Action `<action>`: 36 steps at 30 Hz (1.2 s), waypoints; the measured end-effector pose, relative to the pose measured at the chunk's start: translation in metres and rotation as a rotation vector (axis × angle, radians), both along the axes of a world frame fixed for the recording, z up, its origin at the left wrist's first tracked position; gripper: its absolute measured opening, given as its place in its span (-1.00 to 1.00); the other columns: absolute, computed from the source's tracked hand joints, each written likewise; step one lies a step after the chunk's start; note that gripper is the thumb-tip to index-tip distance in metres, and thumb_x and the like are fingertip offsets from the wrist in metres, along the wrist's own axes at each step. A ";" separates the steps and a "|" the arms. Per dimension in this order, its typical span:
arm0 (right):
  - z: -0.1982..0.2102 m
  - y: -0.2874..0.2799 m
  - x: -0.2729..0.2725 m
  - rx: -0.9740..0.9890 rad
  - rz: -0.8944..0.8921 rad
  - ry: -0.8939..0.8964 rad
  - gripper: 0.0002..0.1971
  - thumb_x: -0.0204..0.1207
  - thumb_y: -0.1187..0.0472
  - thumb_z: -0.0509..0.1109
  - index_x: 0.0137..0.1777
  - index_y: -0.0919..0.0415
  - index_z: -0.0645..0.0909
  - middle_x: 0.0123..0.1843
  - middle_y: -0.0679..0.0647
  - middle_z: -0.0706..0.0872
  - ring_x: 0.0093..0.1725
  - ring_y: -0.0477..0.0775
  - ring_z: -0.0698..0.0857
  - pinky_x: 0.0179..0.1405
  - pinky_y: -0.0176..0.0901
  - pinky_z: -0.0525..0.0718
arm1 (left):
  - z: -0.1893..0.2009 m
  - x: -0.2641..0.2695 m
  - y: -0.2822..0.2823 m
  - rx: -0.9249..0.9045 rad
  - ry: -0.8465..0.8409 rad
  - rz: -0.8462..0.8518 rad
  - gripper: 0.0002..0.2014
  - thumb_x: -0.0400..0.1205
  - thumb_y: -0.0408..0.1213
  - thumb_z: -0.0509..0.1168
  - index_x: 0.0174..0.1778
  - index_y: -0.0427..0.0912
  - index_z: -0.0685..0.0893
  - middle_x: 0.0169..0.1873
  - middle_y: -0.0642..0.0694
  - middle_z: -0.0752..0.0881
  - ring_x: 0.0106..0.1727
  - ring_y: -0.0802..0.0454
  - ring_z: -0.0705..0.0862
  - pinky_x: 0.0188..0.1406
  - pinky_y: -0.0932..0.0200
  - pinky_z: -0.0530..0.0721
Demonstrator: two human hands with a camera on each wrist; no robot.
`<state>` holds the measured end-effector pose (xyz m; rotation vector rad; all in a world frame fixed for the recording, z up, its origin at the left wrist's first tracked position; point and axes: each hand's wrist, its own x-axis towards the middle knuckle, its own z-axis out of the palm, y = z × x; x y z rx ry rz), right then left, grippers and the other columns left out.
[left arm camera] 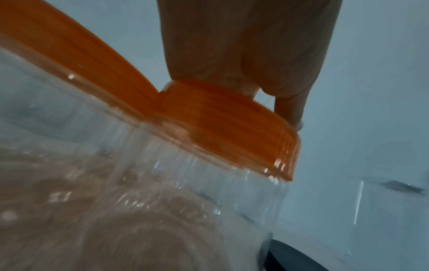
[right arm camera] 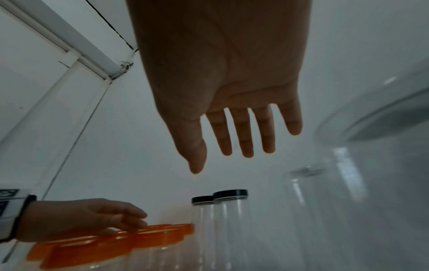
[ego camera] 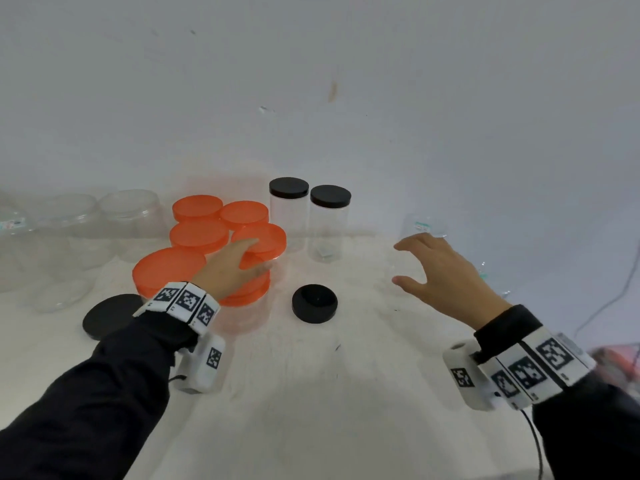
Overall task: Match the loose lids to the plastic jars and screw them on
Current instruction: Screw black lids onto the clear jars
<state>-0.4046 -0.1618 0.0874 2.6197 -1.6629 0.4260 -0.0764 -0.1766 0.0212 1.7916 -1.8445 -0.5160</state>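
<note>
Several clear jars with orange lids (ego camera: 197,207) stand grouped at the left middle of the white table (ego camera: 311,393). My left hand (ego camera: 239,265) rests on top of the nearest orange lid (ego camera: 251,291), fingers laid over it (left arm camera: 232,128). My right hand (ego camera: 429,268) hovers open above the table, fingers spread, just short of a lidless clear jar (ego camera: 420,225) by the wall. A loose black lid (ego camera: 314,303) lies between the hands. Another black lid (ego camera: 110,315) lies beside my left wrist. Two tall clear jars (ego camera: 325,230) with black lids stand at the back.
Several lidless, wide clear jars (ego camera: 128,216) stand at the far left along the wall (ego camera: 346,98). In the right wrist view a large clear jar (right arm camera: 383,146) stands close on the right. A cable (ego camera: 609,299) hangs at the right edge.
</note>
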 end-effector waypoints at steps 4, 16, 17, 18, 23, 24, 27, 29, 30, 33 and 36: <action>-0.002 0.002 -0.032 -0.038 -0.105 -0.001 -0.49 0.52 -0.04 0.37 0.44 0.08 0.42 0.49 -0.02 0.40 0.44 0.07 0.37 0.29 -0.11 0.39 | 0.009 -0.014 -0.006 -0.167 -0.037 -0.037 -0.45 0.62 -0.10 0.28 0.51 -0.18 0.35 0.51 -0.11 0.39 0.53 -0.04 0.31 0.49 0.05 0.25; -0.019 -0.002 -0.064 0.078 -0.266 0.162 -0.24 0.50 -0.21 0.29 0.62 -0.07 0.05 0.67 0.06 0.05 0.62 0.25 0.06 0.57 0.19 0.13 | -0.019 -0.106 -0.006 -0.117 -0.260 -0.347 -0.41 0.58 -0.02 0.32 0.51 -0.05 0.33 0.53 0.00 0.31 0.55 0.07 0.19 0.47 0.12 0.26; -0.019 -0.002 -0.063 0.082 -0.258 0.165 -0.23 0.50 -0.18 0.32 0.62 -0.08 0.05 0.67 0.05 0.05 0.62 0.25 0.05 0.57 0.19 0.12 | -0.022 -0.106 -0.010 -0.064 -0.308 -0.349 -0.36 0.57 0.02 0.33 0.53 -0.05 0.29 0.56 -0.01 0.25 0.58 0.05 0.14 0.49 0.10 0.24; -0.018 -0.003 -0.063 0.089 -0.250 0.166 -0.22 0.49 -0.15 0.35 0.62 -0.08 0.05 0.67 0.05 0.04 0.63 0.24 0.05 0.57 0.19 0.11 | -0.025 -0.105 -0.014 -0.008 -0.357 -0.353 -0.31 0.55 0.06 0.34 0.56 -0.05 0.25 0.59 -0.01 0.18 0.60 0.03 0.08 0.51 0.06 0.20; -0.013 -0.003 -0.059 0.095 -0.218 0.149 -0.22 0.43 -0.03 0.46 0.59 -0.07 0.14 0.63 0.04 0.14 0.58 0.21 0.14 0.52 0.15 0.19 | -0.042 -0.106 -0.028 0.238 -0.473 -0.336 -0.12 0.49 0.17 0.36 0.62 -0.01 0.06 0.64 -0.04 -0.09 0.64 -0.13 -0.10 0.56 -0.19 0.12; -0.012 -0.002 -0.059 0.087 -0.209 0.135 -0.22 0.40 -0.02 0.48 0.57 -0.08 0.18 0.60 0.02 0.18 0.56 0.19 0.18 0.49 0.12 0.23 | -0.044 -0.106 -0.029 0.262 -0.474 -0.326 -0.13 0.50 0.15 0.35 0.63 -0.01 0.05 0.64 -0.06 -0.09 0.63 -0.15 -0.07 0.55 -0.18 0.16; -0.008 0.001 -0.056 0.060 -0.165 0.091 -0.24 0.33 -0.05 0.55 0.50 -0.09 0.28 0.53 -0.04 0.26 0.47 0.13 0.29 0.35 0.01 0.39 | -0.046 -0.105 -0.032 0.305 -0.451 -0.314 -0.18 0.54 0.07 0.34 0.61 -0.05 0.07 0.61 -0.12 0.06 0.57 -0.18 0.09 0.50 -0.10 0.28; -0.006 0.004 -0.053 0.047 -0.128 0.066 -0.26 0.29 -0.05 0.58 0.44 -0.09 0.31 0.48 -0.08 0.29 0.38 0.08 0.36 0.19 -0.10 0.46 | -0.045 -0.104 -0.033 0.311 -0.436 -0.316 -0.21 0.53 0.05 0.36 0.60 -0.05 0.13 0.55 -0.12 0.17 0.51 -0.18 0.17 0.46 -0.07 0.32; -0.005 0.005 -0.052 0.047 -0.112 0.051 -0.27 0.27 -0.05 0.59 0.40 -0.08 0.32 0.45 -0.09 0.29 0.33 0.06 0.39 0.09 -0.14 0.47 | -0.045 -0.103 -0.034 0.307 -0.429 -0.316 -0.22 0.52 0.05 0.37 0.58 -0.05 0.16 0.53 -0.12 0.21 0.49 -0.16 0.19 0.45 -0.07 0.33; -0.002 0.007 -0.048 0.058 -0.078 -0.024 -0.27 0.21 0.00 0.64 0.31 -0.04 0.33 0.37 -0.10 0.27 0.23 0.02 0.40 -0.06 -0.13 0.53 | -0.041 -0.105 -0.030 0.265 -0.383 -0.325 -0.22 0.47 0.05 0.41 0.56 -0.03 0.22 0.49 -0.07 0.27 0.45 -0.11 0.22 0.42 -0.07 0.36; -0.001 0.007 -0.047 0.062 -0.041 -0.142 -0.26 0.17 0.04 0.67 0.29 -0.02 0.34 0.28 -0.08 0.23 0.21 0.01 0.37 0.06 -0.12 0.53 | -0.026 -0.108 -0.021 0.142 -0.279 -0.338 -0.22 0.45 0.05 0.44 0.55 -0.02 0.26 0.47 -0.02 0.29 0.44 -0.05 0.24 0.40 -0.02 0.38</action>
